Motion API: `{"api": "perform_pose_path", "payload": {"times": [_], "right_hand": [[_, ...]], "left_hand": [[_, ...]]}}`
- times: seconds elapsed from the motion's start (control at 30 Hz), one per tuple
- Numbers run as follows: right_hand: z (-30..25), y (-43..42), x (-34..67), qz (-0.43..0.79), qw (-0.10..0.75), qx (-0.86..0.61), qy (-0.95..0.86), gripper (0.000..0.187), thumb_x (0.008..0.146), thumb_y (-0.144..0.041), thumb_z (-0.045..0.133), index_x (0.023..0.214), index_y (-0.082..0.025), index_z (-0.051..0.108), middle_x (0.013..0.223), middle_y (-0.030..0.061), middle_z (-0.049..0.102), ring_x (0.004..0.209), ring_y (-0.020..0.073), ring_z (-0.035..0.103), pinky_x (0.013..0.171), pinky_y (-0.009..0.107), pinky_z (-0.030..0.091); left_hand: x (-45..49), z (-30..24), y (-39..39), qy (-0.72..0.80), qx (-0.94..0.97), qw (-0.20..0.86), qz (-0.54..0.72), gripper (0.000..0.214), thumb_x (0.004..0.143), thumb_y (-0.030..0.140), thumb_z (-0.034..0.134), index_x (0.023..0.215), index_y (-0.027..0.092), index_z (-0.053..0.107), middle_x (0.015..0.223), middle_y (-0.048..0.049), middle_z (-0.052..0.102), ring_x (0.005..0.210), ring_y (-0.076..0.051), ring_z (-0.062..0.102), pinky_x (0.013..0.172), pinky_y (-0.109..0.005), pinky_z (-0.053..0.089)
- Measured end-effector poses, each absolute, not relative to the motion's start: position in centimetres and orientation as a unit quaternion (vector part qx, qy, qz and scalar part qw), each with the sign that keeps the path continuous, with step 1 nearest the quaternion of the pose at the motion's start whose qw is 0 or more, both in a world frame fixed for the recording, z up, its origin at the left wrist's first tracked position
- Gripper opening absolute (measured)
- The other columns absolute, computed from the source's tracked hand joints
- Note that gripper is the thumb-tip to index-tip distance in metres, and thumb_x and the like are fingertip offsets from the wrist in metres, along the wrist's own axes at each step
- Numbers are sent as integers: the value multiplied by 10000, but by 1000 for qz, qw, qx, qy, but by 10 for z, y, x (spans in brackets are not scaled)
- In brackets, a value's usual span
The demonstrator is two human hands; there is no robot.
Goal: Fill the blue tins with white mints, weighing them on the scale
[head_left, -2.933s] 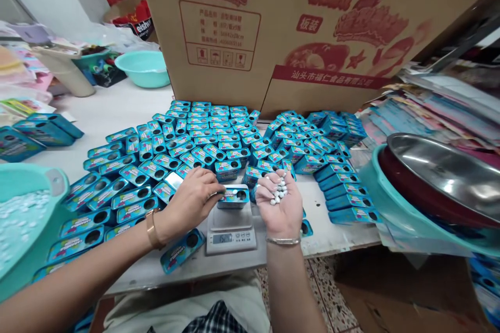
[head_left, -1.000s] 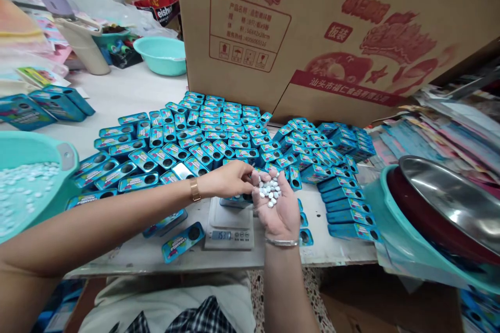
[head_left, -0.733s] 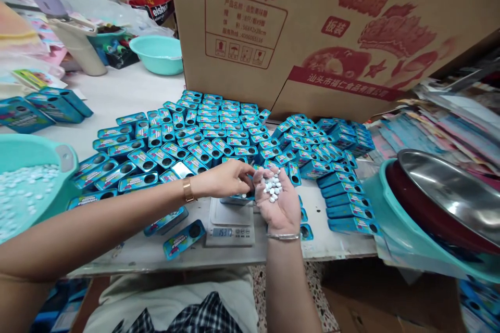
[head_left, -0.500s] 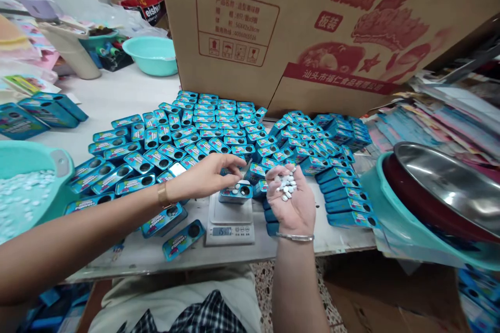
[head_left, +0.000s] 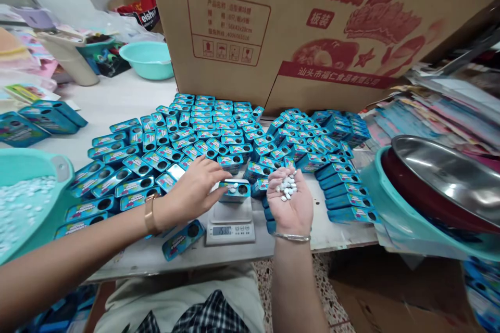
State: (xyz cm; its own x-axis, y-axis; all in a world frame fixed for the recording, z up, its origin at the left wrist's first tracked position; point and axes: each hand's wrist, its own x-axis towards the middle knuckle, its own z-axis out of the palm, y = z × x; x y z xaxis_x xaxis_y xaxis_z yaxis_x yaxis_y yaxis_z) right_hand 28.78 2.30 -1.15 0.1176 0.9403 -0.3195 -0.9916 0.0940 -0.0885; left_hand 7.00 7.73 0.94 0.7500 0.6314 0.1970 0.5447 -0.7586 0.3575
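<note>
A blue tin (head_left: 240, 193) stands on a small white digital scale (head_left: 230, 235) with a lit display, and a white candy lies on its top beside the dark round opening. My left hand (head_left: 197, 186) reaches over the tin's left end, thumb and forefinger apart; whether they touch it I cannot tell. Just right of the scale, my right hand (head_left: 292, 213) is palm up and cupped around several small white candies (head_left: 288, 187). Another blue tin (head_left: 183, 240) lies tilted left of the scale, partly behind my left forearm.
Rows of blue tins (head_left: 202, 127) spread behind the scale, up to a large cardboard box (head_left: 230, 78). A turquoise basin (head_left: 58, 166) of candies is at the left. Stacked bowls, a steel one (head_left: 449, 182) on top, stand at the right. The table's edge is close.
My left hand has drawn back leftward from above the tin, uncovering more of its top. Fewer candies show on the tin. My right hand stays nearly in place with its candies.
</note>
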Motion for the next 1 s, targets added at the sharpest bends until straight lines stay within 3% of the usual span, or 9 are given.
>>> {"api": "perform_pose_path", "payload": {"times": [0.2,0.57,0.73,0.9,1.0], "right_hand": [[-13,20,288,657,737,-142,72,175,898,-261,475,758,-173,534,713,-19,554,674,70,551,573,169,513],[-15,20,290,659,734,-118,114,258,935,-300,397,762,-171,537,722,-3,537,682,83,545,573,181,513],[-13,20,289,663,729,-119,121,249,934,-302,400,766,-174,533,712,-5,532,673,86,538,552,178,506],[-13,15,296,650,739,-127,120,230,923,-291,407,764,-180,529,715,-1,536,667,91,537,539,182,505],[-13,13,300,644,745,-125,119,218,918,-279,412,764,-181,532,710,-1,538,666,92,538,538,180,506]], "left_hand": [[85,-3,73,311,940,87,108,244,904,282,512,1118,222,612,946,-46,612,993,-233,521,1049,-572,223],[112,-14,77,272,943,121,151,201,922,209,455,878,210,651,835,-25,616,908,-186,530,1071,-534,202],[124,-13,84,256,932,152,206,171,914,243,490,917,213,659,818,-20,634,882,-180,540,1041,-484,271],[106,11,101,321,863,197,336,179,905,281,524,1028,208,632,988,-42,664,950,-187,573,903,-363,409],[85,19,105,351,855,196,328,166,897,291,539,1004,222,645,982,-23,677,946,-184,588,884,-344,414]]}}
